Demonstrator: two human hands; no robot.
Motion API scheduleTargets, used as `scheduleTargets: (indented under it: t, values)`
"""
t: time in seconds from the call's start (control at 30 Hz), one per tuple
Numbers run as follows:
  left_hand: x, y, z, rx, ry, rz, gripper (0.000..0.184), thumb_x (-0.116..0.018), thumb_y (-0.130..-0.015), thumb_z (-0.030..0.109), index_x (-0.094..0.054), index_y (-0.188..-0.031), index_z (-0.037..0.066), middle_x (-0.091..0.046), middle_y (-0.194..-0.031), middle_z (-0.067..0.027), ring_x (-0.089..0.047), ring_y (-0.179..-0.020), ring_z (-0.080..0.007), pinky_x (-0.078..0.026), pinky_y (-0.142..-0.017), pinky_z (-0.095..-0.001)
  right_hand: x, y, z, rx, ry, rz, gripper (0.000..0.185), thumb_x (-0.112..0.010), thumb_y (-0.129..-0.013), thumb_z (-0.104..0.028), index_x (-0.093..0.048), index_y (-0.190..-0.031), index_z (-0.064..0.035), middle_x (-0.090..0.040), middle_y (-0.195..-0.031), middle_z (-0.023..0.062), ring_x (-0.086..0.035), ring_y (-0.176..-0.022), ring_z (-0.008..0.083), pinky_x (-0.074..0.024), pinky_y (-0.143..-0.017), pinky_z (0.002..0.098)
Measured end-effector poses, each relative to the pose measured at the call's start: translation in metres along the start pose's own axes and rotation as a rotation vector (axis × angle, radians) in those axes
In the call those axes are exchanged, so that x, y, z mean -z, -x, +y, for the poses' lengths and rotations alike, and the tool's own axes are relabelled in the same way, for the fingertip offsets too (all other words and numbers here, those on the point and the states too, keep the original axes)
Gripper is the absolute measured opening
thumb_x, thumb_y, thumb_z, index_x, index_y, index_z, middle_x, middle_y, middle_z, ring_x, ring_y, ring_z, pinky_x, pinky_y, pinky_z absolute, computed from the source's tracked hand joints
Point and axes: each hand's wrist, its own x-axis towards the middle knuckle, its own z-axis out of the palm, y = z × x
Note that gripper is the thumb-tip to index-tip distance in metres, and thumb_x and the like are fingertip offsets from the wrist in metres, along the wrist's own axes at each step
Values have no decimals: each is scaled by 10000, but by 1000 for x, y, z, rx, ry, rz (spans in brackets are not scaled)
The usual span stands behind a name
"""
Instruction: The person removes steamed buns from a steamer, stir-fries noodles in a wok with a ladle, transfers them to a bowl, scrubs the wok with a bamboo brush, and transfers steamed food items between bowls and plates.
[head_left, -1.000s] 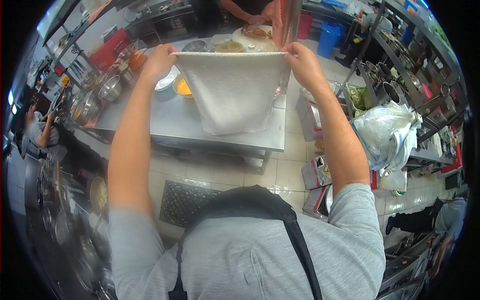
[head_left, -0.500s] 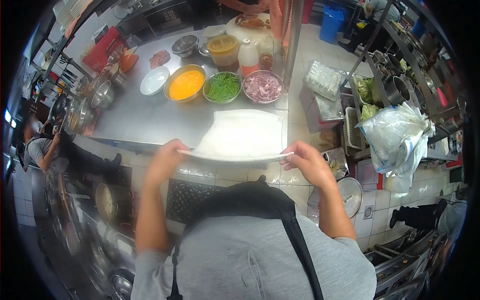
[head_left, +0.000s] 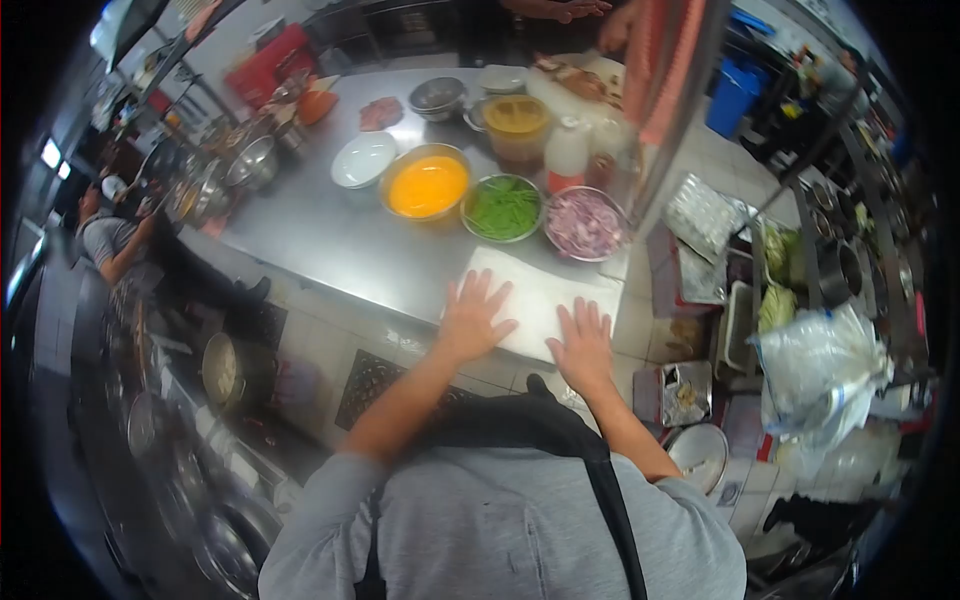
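A white cloth (head_left: 532, 302) lies flat at the front edge of the steel worktable (head_left: 300, 235). My left hand (head_left: 474, 318) rests on the cloth's left side, palm down with fingers spread. On its right side my right hand (head_left: 584, 345) is pressed flat too, fingers apart. Just beyond the cloth stand a bowl of cut green vegetable pieces (head_left: 503, 208) and a bowl of sliced purple onion (head_left: 585, 224). Left of the greens is a metal bowl of orange-yellow liquid (head_left: 428, 187), which looks like beaten egg.
A white plate (head_left: 363, 160), a yellow-lidded tub (head_left: 516, 125) and a white bottle (head_left: 567, 155) stand farther back. Another person's hand (head_left: 575, 10) shows across the table, near a round white board (head_left: 615, 75). A metal post (head_left: 680, 120) rises at right.
My hands have let go of the cloth's near corners and now lie flat on top of it. The cloth has come down onto the table. The view has turned slightly.
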Motion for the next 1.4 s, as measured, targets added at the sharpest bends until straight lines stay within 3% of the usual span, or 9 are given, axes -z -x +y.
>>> scheduleTargets:
  t: [0.23, 0.4, 0.5, 0.63, 0.7, 0.83, 0.93, 1.27, 1.4]
  values:
    - [-3, -32, -13, 76, 91, 39, 741, -643, -952, 553, -458, -1583, 211, -274, -1691, -222, -211, -1571, -446, -170, -1213, -718, 27, -72, 24, -30, -41, -286, 702, -718, -938, -340, -473, -1549, -98, -303, -1679, 244, -278, -1553, 440, -227, -1258, 568]
    - [22, 32, -15, 253, 294, 284, 711, -714, -934, 455, -502, -1541, 151, -282, -1682, -232, -213, -1565, -459, -179, -1226, -680, 23, -77, 31, 36, -234, -325, 567, -728, -938, -236, -569, -1430, -4, -460, -1561, 293, -397, -1471, 484, -341, -1215, 473]
    - [25, 105, -23, 502, 370, 380, 667, -679, -961, 454, -515, -1526, 139, -327, -1654, -251, -230, -1556, -470, -188, -1229, -663, 37, -81, -12, 179, -462, -384, 492, -719, -947, -193, -602, -1382, 4, -571, -1441, 273, -526, -1364, 443, -406, -1159, 443]
    - [-17, 212, -46, 1000, 406, 516, 639, -671, -972, 397, -517, -1500, 73, -481, -1543, -258, -379, -1477, -494, -298, -1211, -562, 34, -105, -103, 124, -754, -977, 464, -677, -977, -249, -613, -1369, -9, -630, -1351, 243, -638, -1213, 395, -525, -1019, 425]
    - [-28, 257, -51, 1298, 602, 613, 627, -674, -974, 354, -508, -1490, 39, -545, -1472, -270, -457, -1428, -469, -352, -1188, -506, 10, -118, -140, 411, -600, -1072, 465, -670, -987, -264, -614, -1381, -24, -637, -1353, 227, -641, -1215, 385, -526, -1017, 427]
    - [-43, 322, -71, 1500, 838, 839, 614, -684, -979, 309, -500, -1485, 15, -576, -1434, -261, -548, -1349, -410, -432, -1126, -470, -43, -138, -223, 858, -495, -1133, 469, -670, -993, -293, -621, -1392, -51, -642, -1367, 208, -651, -1209, 365, -529, -1012, 433]
    - [-34, 361, -86, 1532, 1019, 1014, 578, -678, -993, 288, -510, -1471, 8, -617, -1386, -225, -636, -1233, -360, -514, -1037, -422, -54, -148, -311, 827, -379, -1301, 478, -678, -993, -295, -617, -1405, -58, -653, -1364, 208, -656, -1215, 362, -530, -1015, 429]
    - [140, 445, -109, 1622, 520, 1299, 308, -669, -995, 182, -663, -1252, 12, -665, -1123, -159, -675, -979, -260, -542, -870, -378, -229, -131, -491, 1016, -210, -1553, 482, -683, -1011, -282, -617, -1393, 5, -706, -1307, 179, -685, -1181, 289, -525, -1003, 375]
    - [127, 498, -85, 1809, 45, 1500, 328, -715, -928, 113, -627, -1219, -7, -640, -1140, -166, -642, -1033, -270, -521, -888, -376, -293, -100, -557, 1133, -130, -1653, 455, -683, -1002, -259, -636, -1353, 28, -714, -1288, 192, -684, -1171, 285, -528, -996, 383]
